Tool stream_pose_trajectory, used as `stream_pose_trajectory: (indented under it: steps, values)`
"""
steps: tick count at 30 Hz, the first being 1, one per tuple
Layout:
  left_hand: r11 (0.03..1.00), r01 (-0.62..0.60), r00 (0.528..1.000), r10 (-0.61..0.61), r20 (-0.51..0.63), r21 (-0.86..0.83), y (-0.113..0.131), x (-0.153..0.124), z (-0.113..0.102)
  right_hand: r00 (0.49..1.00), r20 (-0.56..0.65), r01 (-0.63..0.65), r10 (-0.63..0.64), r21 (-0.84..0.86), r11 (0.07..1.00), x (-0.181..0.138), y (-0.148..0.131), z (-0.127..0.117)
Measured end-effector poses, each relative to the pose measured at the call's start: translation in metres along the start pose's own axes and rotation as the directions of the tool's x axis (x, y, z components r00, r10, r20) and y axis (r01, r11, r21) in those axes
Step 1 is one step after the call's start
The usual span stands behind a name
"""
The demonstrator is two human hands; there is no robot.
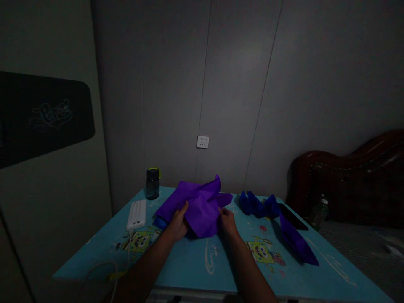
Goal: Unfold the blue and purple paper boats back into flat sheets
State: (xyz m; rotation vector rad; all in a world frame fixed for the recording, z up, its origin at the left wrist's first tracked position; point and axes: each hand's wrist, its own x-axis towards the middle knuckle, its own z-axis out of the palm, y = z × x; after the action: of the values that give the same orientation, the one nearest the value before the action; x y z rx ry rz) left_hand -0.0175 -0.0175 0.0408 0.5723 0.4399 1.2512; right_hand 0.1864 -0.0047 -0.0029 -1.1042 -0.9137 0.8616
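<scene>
A partly folded sheet of purple paper (203, 212) is held up over the middle of the table. My left hand (179, 223) grips its lower left side, thumb on top. At the right edge, my right hand (227, 219) pinches the same paper between closed fingers. Beneath and behind it lies more flat purple paper (172, 204), and a bit of blue paper (160, 223) peeks out at the left. To the right of my right hand stand folded blue paper shapes (257, 206) and a purple paper boat (296, 242).
The light-blue table (195, 273) has cartoon prints. On its left are a dark bottle (152, 184) and a white power bank (136, 214) with a cable. A black phone (293, 216) lies at the right edge. Beyond are a plastic bottle (319, 213) and a headboard (341, 185).
</scene>
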Motion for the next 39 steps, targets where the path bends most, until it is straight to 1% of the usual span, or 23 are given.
stream_pose_trajectory:
  steps: [3, 7, 10, 13, 14, 16, 18, 19, 20, 21, 22, 24, 26, 29, 30, 32, 34, 36, 39]
  values:
    - [0.999, -0.041, 0.998, 0.040, -0.043, -0.014, 0.005, 0.002, 0.000, 0.999, -0.022, 0.027, -0.028, -0.039, 0.999, -0.002, -0.006, 0.001]
    - [0.995, -0.100, 0.988, 0.099, -0.116, -0.005, 0.010, 0.007, 0.001, 0.999, -0.023, 0.027, -0.030, -0.098, 0.995, -0.004, -0.012, 0.001]
    - [0.993, -0.115, 0.988, 0.118, -0.103, 0.034, 0.009, 0.007, 0.002, 0.999, -0.024, 0.032, -0.034, -0.101, 0.994, -0.003, -0.015, -0.003]
    - [0.989, -0.116, 0.988, 0.124, -0.092, 0.086, 0.008, 0.003, 0.002, 0.996, -0.030, 0.075, -0.079, -0.106, 0.992, -0.002, -0.020, -0.008]
    - [0.986, -0.130, 0.988, 0.138, -0.073, 0.107, 0.011, 0.001, 0.002, 0.995, -0.032, 0.096, -0.100, -0.112, 0.989, -0.002, -0.023, -0.010]
    - [0.974, -0.179, 0.984, 0.180, 0.005, 0.142, 0.023, -0.004, 0.003, 0.991, -0.018, 0.133, -0.136, -0.113, 0.985, -0.002, -0.028, -0.014]
    - [0.962, -0.220, 0.973, 0.205, 0.105, 0.163, 0.044, -0.008, 0.004, 0.989, 0.030, 0.145, -0.143, -0.113, 0.983, 0.000, -0.036, -0.018]
    - [0.959, -0.218, 0.970, 0.192, 0.149, 0.183, 0.058, -0.010, 0.005, 0.989, 0.060, 0.143, -0.137, -0.122, 0.982, 0.002, -0.040, -0.019]
    - [0.962, -0.176, 0.971, 0.135, 0.199, 0.207, 0.071, -0.011, 0.006, 0.987, 0.093, 0.141, -0.129, -0.139, 0.980, 0.004, -0.045, -0.020]
    - [0.963, -0.127, 0.972, 0.073, 0.224, 0.239, 0.083, -0.012, 0.007, 0.984, 0.126, 0.142, -0.122, -0.165, 0.976, 0.007, -0.051, -0.021]
    - [0.954, -0.088, 0.975, 0.023, 0.222, 0.288, 0.094, -0.012, 0.009, 0.979, 0.163, 0.152, -0.121, -0.192, 0.970, 0.010, -0.057, -0.020]
    - [0.908, -0.066, 0.985, -0.006, 0.171, 0.414, 0.107, -0.010, 0.013, 0.961, 0.248, 0.186, -0.126, -0.240, 0.953, 0.017, -0.069, -0.013]
    - [0.866, -0.067, 0.986, -0.017, 0.163, 0.495, 0.108, -0.007, 0.017, 0.938, 0.330, 0.208, -0.110, -0.277, 0.938, 0.022, -0.081, -0.002]
    - [0.852, -0.145, 0.986, 0.081, 0.146, 0.502, 0.095, -0.002, 0.020, 0.900, 0.434, 0.179, -0.031, -0.304, 0.936, 0.021, -0.098, 0.019]
    - [0.854, -0.163, 0.985, 0.111, 0.133, 0.494, 0.090, 0.000, 0.019, 0.881, 0.473, 0.159, 0.002, -0.300, 0.940, 0.019, -0.104, 0.026]
    - [0.853, -0.190, 0.982, 0.162, 0.100, 0.486, 0.082, 0.002, 0.014, 0.825, 0.564, 0.138, 0.039, -0.269, 0.953, 0.015, -0.116, 0.038]
    - [0.844, -0.214, 0.976, 0.204, 0.073, 0.492, 0.077, 0.003, 0.008, 0.780, 0.626, 0.170, 0.004, -0.218, 0.961, 0.013, -0.127, 0.050]
    - [0.838, -0.225, 0.973, 0.219, 0.070, 0.497, 0.076, 0.004, 0.003, 0.770, 0.636, 0.224, -0.045, -0.203, 0.953, 0.015, -0.136, 0.059]
    - [0.842, -0.234, 0.972, 0.217, 0.092, 0.485, 0.075, 0.001, -0.001, 0.777, 0.628, 0.284, -0.044, -0.288, 0.914, 0.024, -0.143, 0.073]
